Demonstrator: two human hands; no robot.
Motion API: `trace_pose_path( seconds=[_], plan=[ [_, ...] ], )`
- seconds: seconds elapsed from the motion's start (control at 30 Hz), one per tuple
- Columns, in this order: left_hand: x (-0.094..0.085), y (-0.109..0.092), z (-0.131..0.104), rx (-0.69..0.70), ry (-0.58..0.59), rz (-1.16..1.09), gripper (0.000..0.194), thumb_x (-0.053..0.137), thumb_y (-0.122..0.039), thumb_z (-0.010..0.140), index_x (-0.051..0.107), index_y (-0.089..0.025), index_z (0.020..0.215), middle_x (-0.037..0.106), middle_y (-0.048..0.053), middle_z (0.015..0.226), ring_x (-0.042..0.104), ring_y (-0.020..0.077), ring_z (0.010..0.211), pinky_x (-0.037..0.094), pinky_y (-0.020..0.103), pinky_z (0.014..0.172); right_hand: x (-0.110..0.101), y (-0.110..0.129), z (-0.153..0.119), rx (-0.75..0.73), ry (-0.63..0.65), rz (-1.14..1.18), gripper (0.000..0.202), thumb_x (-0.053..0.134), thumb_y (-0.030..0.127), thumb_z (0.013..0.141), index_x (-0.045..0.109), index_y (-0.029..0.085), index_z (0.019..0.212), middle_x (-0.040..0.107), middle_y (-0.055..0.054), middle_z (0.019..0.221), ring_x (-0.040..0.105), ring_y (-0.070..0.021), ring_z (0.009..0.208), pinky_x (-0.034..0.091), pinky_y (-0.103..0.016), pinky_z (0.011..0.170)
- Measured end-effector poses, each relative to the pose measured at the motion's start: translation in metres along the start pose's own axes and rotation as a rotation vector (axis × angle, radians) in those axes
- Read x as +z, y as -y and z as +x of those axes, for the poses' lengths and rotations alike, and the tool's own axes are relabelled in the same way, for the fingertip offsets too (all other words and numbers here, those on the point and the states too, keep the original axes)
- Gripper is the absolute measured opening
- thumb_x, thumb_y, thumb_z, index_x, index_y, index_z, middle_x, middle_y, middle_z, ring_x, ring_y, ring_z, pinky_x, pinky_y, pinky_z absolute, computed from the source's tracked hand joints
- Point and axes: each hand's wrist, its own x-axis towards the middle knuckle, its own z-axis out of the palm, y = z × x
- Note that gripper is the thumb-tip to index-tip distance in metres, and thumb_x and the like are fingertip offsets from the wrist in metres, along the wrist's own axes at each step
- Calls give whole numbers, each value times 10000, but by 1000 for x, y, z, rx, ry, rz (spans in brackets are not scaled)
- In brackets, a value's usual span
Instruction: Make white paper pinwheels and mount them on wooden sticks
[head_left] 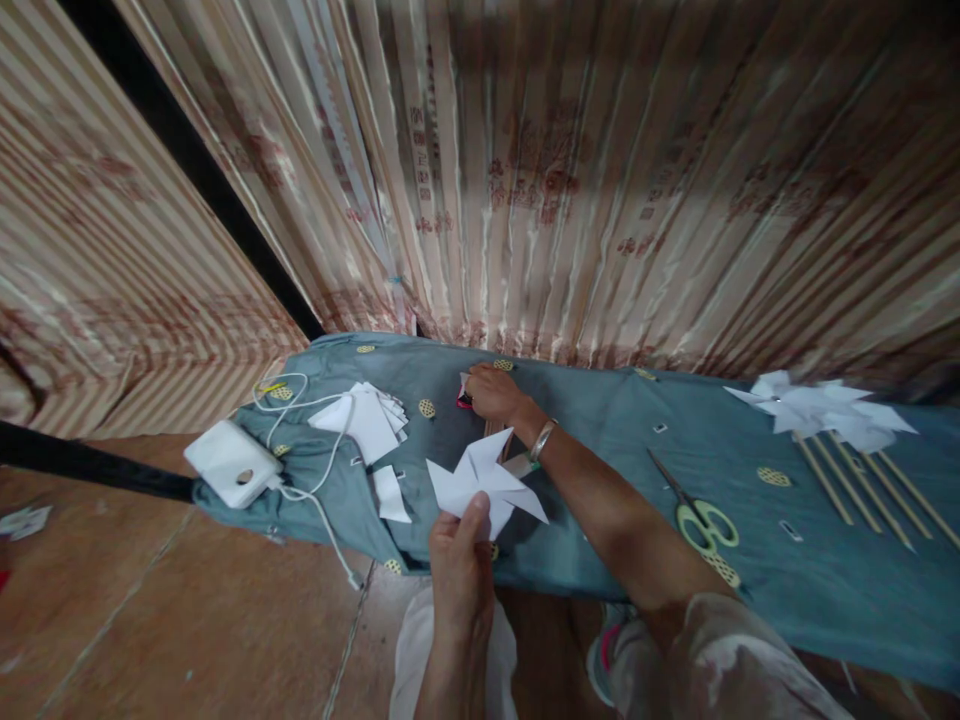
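A white paper pinwheel (pixel 480 478) is pinched in my left hand (pixel 463 560), with the thumb pressed on its front near the middle. My right hand (pixel 491 391) reaches past it to the far side of the table, its fingers curled down at a small red and dark object (pixel 464 400) whose kind I cannot make out. A bracelet circles the right wrist. Under the right forearm, partly hidden behind the pinwheel, lies a flat item with a green edge (pixel 521 464). Left of the pinwheel are a stack of white paper pieces (pixel 369 420) and a single white paper piece (pixel 390 494).
Scissors with green handles (pixel 705 525) lie right of my forearm. Finished-looking pinwheels (pixel 832 408) on wooden sticks (pixel 870 485) rest at the far right. A white power bank (pixel 234 463) with a cable (pixel 330 530) sits on the left end of the cloth-covered table (pixel 600 540).
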Motion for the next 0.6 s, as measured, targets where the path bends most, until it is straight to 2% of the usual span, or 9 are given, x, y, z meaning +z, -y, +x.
trace_pose_path(
  seconds=[0.27, 0.6],
  plan=[
    [1, -1, 1, -29, -31, -32, 332, 874, -314, 473, 681, -183, 709, 738, 14, 726, 722, 197, 777, 568, 294, 784, 2, 0, 1, 32, -8, 22, 346, 597, 347, 915, 588, 146, 1196, 613, -104, 1214, 622, -220, 1050, 534, -432, 887],
    [1, 0, 0, -36, -47, -17, 337, 877, -323, 458, 686, -174, 693, 738, 26, 720, 723, 200, 803, 561, 273, 795, 5, 3, -3, 49, -36, 49, 293, 554, 326, 940, 630, 116, 1131, 649, -116, 1195, 602, -226, 1131, 470, -444, 983]
  ],
)
